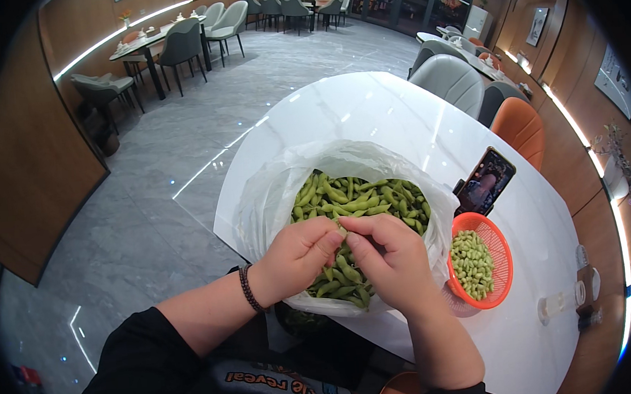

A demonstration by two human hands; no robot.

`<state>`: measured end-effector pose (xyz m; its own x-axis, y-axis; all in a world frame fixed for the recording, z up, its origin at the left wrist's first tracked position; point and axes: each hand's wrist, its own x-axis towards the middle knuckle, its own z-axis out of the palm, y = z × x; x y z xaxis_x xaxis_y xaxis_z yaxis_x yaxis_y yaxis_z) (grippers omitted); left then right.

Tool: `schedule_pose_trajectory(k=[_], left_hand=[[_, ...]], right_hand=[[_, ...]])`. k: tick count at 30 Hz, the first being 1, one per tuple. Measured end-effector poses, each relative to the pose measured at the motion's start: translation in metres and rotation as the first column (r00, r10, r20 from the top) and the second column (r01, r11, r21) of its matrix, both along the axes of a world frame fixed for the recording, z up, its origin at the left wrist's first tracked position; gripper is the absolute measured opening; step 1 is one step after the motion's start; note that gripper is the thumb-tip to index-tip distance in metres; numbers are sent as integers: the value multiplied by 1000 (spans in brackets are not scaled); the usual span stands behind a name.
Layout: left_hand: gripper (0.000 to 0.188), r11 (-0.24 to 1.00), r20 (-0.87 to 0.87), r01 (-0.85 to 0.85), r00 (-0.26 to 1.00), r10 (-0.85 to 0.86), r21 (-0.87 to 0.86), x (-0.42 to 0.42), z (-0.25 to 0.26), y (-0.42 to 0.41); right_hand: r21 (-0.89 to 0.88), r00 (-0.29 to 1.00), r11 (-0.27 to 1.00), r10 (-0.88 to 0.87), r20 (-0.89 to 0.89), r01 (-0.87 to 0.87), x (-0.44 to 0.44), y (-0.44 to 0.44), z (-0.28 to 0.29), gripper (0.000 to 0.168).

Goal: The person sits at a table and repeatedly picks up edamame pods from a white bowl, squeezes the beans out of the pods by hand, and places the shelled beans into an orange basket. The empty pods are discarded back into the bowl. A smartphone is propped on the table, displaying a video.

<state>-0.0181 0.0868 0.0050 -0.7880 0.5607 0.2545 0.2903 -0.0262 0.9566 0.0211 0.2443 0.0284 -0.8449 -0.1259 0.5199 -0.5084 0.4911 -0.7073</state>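
A large translucent plastic bag (272,211), its mouth spread wide, is filled with green edamame pods (343,195). Over the middle of the bag, my left hand (297,256) and my right hand (394,257) meet at the fingertips. Pinched between both thumbs and forefingers is a small green soybean pod (342,231), mostly hidden by the fingers. Just right of the bag stands an orange plastic basket (503,255) containing shelled green beans (471,265).
All this rests on a glossy white table (369,105). A smartphone (487,179) leans on a stand behind the basket. Glass jars (559,303) sit near the right edge. A dark container (299,321) is below the front edge. Chairs (450,83) line the table's far right side.
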Motion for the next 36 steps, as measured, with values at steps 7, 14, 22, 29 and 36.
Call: schedule_pose_trajectory(k=[7, 14, 22, 29, 36], left_hand=[[22, 997, -28, 71, 997, -71, -6, 0, 1, -2], [25, 930, 664, -117, 731, -157, 349, -1, 6, -10], [18, 938, 592, 267, 728, -347, 221, 13, -2, -109], [16, 958, 805, 130, 578, 135, -255, 22, -159, -86], [20, 986, 950, -33, 261, 168, -165, -2, -252, -41]], right_hand=[[-320, 912, 946, 178, 370, -55, -6, 5, -4, 14], [-851, 773, 482, 453, 444, 207, -18, 15, -7, 10], [-824, 797, 541, 416, 437, 170, -20, 21, -8, 13], [-794, 815, 600, 407, 412, 101, -20, 23, -13, 20], [-774, 811, 627, 405, 423, 90, -23, 22, -13, 21]])
